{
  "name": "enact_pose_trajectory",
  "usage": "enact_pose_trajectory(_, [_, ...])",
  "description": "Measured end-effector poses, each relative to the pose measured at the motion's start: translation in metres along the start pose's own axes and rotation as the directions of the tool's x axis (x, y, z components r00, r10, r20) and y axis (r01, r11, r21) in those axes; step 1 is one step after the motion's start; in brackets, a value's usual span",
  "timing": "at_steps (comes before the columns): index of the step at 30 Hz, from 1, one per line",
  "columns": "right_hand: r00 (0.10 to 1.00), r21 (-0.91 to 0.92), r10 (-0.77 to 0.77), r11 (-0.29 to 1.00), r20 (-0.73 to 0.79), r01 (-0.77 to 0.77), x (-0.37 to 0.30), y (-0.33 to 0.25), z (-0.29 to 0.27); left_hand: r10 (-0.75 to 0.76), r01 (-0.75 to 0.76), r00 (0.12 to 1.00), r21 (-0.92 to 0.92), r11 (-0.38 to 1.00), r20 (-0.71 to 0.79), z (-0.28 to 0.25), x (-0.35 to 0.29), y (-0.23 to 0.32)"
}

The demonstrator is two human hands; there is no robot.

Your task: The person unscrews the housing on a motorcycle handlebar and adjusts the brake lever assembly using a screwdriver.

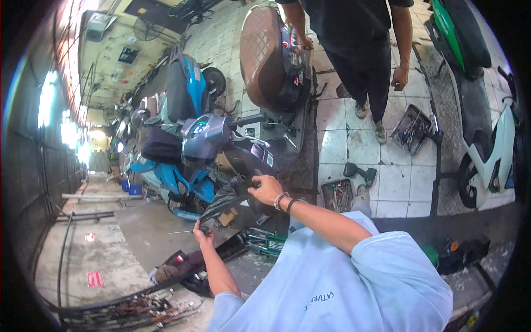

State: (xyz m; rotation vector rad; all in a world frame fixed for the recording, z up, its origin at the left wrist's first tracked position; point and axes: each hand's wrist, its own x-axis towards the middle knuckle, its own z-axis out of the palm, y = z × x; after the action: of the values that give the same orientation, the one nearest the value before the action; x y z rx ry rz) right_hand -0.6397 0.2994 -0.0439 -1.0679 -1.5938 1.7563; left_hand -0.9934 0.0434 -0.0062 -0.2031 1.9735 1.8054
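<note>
My left hand (203, 235) is closed round a screwdriver (180, 232), whose thin shaft points out to the left. My right hand (266, 191) has its fingers bent over the edge of a black plastic panel (224, 198) at the front of a scooter. This panel slants down from the right hand toward the left hand; whether it is loose or attached I cannot tell. Just beyond both hands are the scooter's grey handlebar cover (206, 138) with a lit display and its brown-and-black seat (263, 61).
A blue scooter (191, 83) stands close at left, a white-and-green one (481, 127) at far right. Another person (354, 44) stands beyond the seat. Tool trays (410, 130) (337, 196) and a cordless drill (360, 174) lie on the tiles. A green tool case (265, 243) is near my body.
</note>
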Motion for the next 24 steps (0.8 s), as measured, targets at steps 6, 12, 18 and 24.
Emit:
enact_pose_trajectory(6, [0.984,-0.039,0.142,0.988,-0.104,-0.147,0.033,0.035,0.085,0.035,-0.055,0.994,0.202,0.978,0.100,0.024,0.143,0.063])
enact_pose_trajectory(12, [0.921,0.003,0.318,0.946,-0.224,-0.325,0.072,0.058,0.185,0.101,-0.143,0.942,0.112,0.983,0.321,0.076,0.231,0.113])
enact_pose_trajectory(18, [0.748,-0.033,0.468,0.838,-0.471,-0.545,0.071,0.083,0.234,-0.106,-0.038,0.886,0.298,0.954,0.452,0.086,0.360,0.036])
enact_pose_trajectory(24, [0.728,-0.102,0.394,0.840,-0.561,-0.533,0.073,0.100,0.238,-0.286,0.130,0.804,0.315,0.940,0.522,0.129,0.376,-0.032])
